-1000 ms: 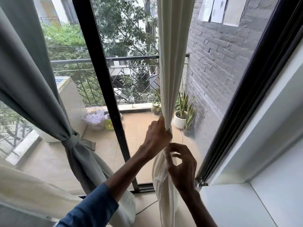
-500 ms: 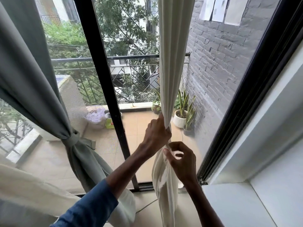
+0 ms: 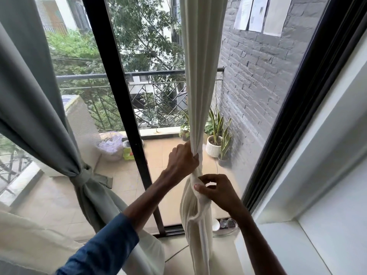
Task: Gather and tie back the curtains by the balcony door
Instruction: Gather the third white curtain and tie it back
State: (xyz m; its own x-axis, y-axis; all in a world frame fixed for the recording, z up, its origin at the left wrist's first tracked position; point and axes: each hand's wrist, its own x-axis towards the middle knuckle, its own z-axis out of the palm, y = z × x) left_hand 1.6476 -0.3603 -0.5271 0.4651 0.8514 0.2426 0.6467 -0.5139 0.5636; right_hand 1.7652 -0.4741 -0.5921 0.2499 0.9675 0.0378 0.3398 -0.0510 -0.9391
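Two bare hands, no rings, no watch, no gloves. Left hand [image 3: 181, 161]: forearm bare, blue sleeve [image 3: 103, 249] pushed up near elbow, denim-like weave, cuff edge bunched. Right hand [image 3: 218, 192]: forearm bare to frame edge, thumbnail short, plain.

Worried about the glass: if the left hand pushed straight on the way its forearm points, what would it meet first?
The cream curtain the left hand already grips; beyond it, probably the door glass, though depth is unclear.

A single head-worn wide view looks down and forward, close, probably indoors, toward the balcony door [image 3: 127, 135].
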